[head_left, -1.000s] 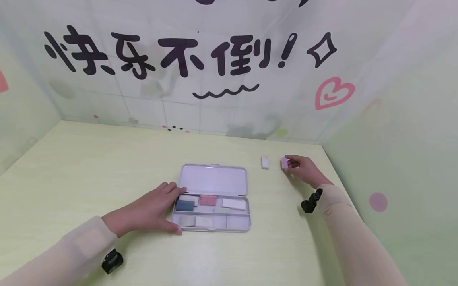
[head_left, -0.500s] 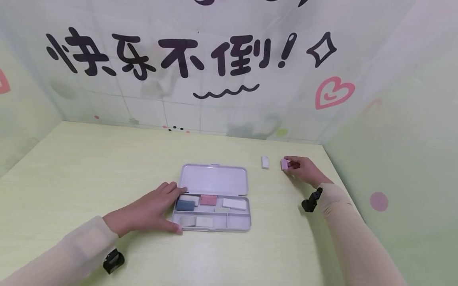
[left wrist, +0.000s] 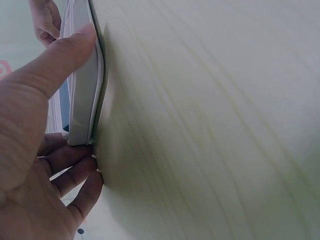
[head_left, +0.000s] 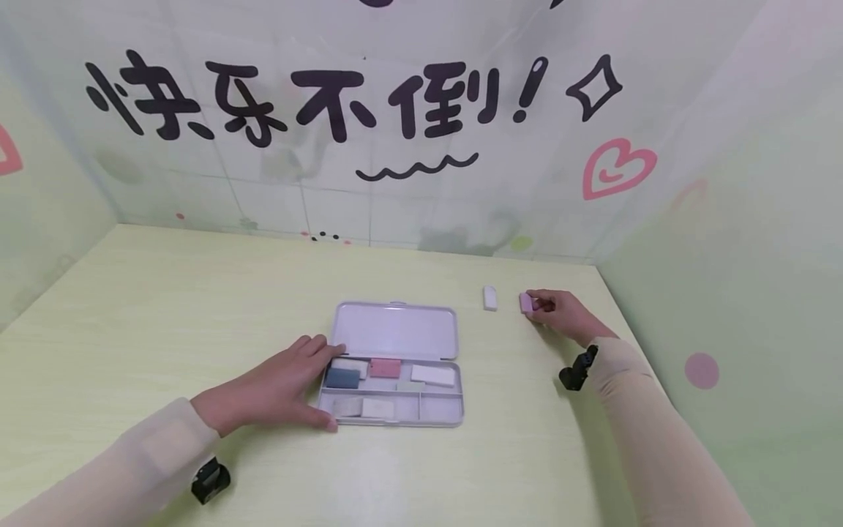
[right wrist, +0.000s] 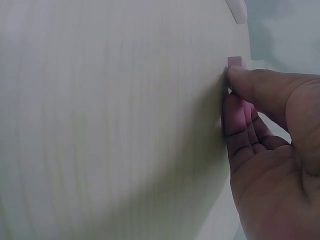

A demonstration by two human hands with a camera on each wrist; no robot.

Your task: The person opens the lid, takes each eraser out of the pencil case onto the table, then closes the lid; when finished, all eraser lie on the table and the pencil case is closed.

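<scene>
A: What is the room like?

B: A pale yellow, faintly wood-grained tabletop is stretching back to a whitish backdrop, which is showing large dark characters and a pink outlined heart. A pale green side wall is rising on the right.

A: What is lying around?

B: A shallow, pale lilac hinged case is lying with its lid folded back. Its rear compartment is holding a flat teal block, a coral-pink block and paler ones; two whitish blocks are sitting front left. A small white oblong block is lying outside, right of the lid.

A: Is anything in the way?

B: The left hand is hiding part of the case's left end, gripping it with thumb at the near edge and fingers round the side.

A: And the right hand?

B: Near the far right corner, it is pinching a small lilac-pink rectangular block, thumb and fingers closing to its thickness. I cannot tell whether that block is touching the tabletop.
</scene>
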